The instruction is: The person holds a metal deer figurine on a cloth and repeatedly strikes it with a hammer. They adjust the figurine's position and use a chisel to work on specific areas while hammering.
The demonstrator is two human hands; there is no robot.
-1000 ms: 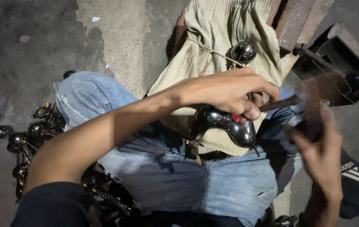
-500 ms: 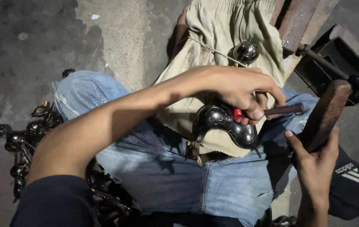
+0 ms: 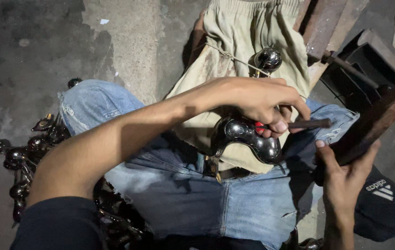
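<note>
We sit on the floor (image 3: 31, 41) w/ legs in blue jeans (image 3: 197, 194), a beige cloth (image 3: 239, 32) draped over the lap and a support in front. Our left hand (image 3: 257, 99) reaches across from the left, fingers curled down in a closed grip, pinching a thin dark rod tool (image 3: 311, 123) w/ a red bit at its inner end; the rod lies roughly level, its tip pointing right. That tool end sits right against a shiny curved metal piece (image 3: 248, 136), chrome-like, double-bulged, which rests on the cloth over the lap, just under the left hand. Our right hand (image 3: 345, 178) is low right, fingers wrapped tight around the lower end of a dark wooden block (image 3: 373, 122), used hammer-style; the block is tilted, upper end up-right, apart from the rod's tip, near but not touching. Behind the left hand, a second shiny round metal knob (image 3: 267, 59) stands on a stem above the cloth. At far left, beside the left knee, a heap of dark glossy metal pieces (image 3: 19, 157) lies on the floor. Upper right: rusty metal bars and a dark box frame (image 3: 368, 55). Lower right: a black cap (image 3: 382, 208) on the floor, just beside the right wrist.
</note>
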